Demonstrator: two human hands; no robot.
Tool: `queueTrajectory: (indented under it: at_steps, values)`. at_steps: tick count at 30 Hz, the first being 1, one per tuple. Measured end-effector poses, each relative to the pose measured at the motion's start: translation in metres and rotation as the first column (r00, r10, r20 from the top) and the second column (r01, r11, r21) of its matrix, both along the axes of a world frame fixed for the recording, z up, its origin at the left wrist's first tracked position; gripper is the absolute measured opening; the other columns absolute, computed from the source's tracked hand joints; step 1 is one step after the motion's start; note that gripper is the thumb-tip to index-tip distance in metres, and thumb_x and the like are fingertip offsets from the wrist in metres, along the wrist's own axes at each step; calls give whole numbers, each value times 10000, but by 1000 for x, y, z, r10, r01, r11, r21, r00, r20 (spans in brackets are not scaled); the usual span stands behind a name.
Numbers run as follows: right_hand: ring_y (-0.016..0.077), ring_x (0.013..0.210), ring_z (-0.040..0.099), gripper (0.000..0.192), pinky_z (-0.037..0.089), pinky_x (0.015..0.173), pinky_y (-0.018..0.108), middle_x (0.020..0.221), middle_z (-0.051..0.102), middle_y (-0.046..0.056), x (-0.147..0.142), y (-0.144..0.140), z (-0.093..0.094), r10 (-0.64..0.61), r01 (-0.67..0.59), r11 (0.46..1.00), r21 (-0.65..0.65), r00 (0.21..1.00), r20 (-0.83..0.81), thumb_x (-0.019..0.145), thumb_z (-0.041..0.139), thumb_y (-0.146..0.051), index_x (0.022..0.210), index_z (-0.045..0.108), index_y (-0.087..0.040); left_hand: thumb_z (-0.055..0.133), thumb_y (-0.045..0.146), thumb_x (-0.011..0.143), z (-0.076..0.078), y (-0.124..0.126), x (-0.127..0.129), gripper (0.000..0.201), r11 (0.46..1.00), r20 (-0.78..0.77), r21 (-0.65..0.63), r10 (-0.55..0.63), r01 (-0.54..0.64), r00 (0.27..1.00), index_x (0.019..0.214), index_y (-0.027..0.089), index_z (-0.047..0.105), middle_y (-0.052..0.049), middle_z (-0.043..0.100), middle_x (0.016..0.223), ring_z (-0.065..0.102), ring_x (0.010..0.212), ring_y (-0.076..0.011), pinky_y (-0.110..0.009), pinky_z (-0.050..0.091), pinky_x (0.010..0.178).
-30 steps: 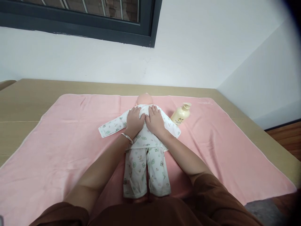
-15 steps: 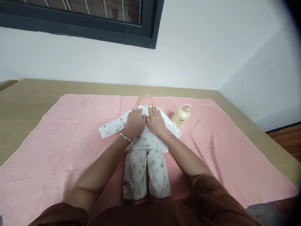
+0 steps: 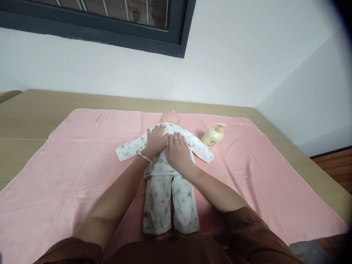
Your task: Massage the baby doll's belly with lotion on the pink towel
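Note:
A baby doll (image 3: 171,117) lies face down or turned away, its bald head at the far end; which way it faces I cannot tell. It wears a white printed top (image 3: 161,167) and matching trousers (image 3: 157,205). My left hand (image 3: 157,141), with a silver bangle at the wrist, rests flat on the upper left of the top. Beside it, my right hand (image 3: 179,152) lies flat on the middle of the top, slightly lower. Both hands have their fingers stretched out and grip nothing.
A pink blanket (image 3: 90,165) lies under the doll on a wooden table (image 3: 49,102). A cream pump bottle (image 3: 213,135) leans or lies by the doll's right-side sleeve. Behind are a white wall and a dark window frame (image 3: 143,38).
My right hand has slid down the doll's top toward me and slightly left. My left hand has shifted a little to the left, staying near the shoulder.

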State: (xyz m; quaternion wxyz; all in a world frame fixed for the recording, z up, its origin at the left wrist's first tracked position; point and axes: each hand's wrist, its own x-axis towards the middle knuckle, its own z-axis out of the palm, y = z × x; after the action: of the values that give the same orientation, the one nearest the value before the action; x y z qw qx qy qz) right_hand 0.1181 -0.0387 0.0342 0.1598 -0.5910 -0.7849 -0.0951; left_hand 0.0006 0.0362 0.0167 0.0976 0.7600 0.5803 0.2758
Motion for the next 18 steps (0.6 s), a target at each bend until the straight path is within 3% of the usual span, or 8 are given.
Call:
queueTrajectory:
  at_steps: [4,9,13,18]
  values:
    - [300,1420,316,513,204,1182,426,1488,408,216,14,21,2,27,-35,996,-85,995,-97,984,338,-248,1418,432,9,394,320,930,4,-8,5,479,999,-75,19,31,-30,997,1372,156,475,-155,476,1463,371,1392,-336,-649,201,1137]
    - [258,1429,303,516,193,1178,431,1514,385,176,33,49,0,-32,-3,989,-146,970,-240,1006,298,-289,1445,398,-36,334,330,967,16,-30,16,442,987,-224,145,103,-71,969,1316,133,522,-172,585,1325,487,1276,-321,-554,309,1093]
    - [293,1418,315,506,207,1161,448,1499,401,194,27,44,-2,-75,55,993,-105,978,-195,1002,316,-269,1434,400,-19,320,294,965,18,-34,19,410,978,-239,182,143,-100,960,1244,137,577,-157,642,1231,551,1186,-313,-551,317,1074]
    - [314,1219,532,425,278,1100,441,1263,606,238,16,27,2,-151,150,988,-25,987,-51,1005,336,-277,1270,544,-18,358,312,939,15,-31,19,436,976,-182,158,181,-152,967,1298,151,547,-156,597,1328,520,1245,-320,-598,239,1119]
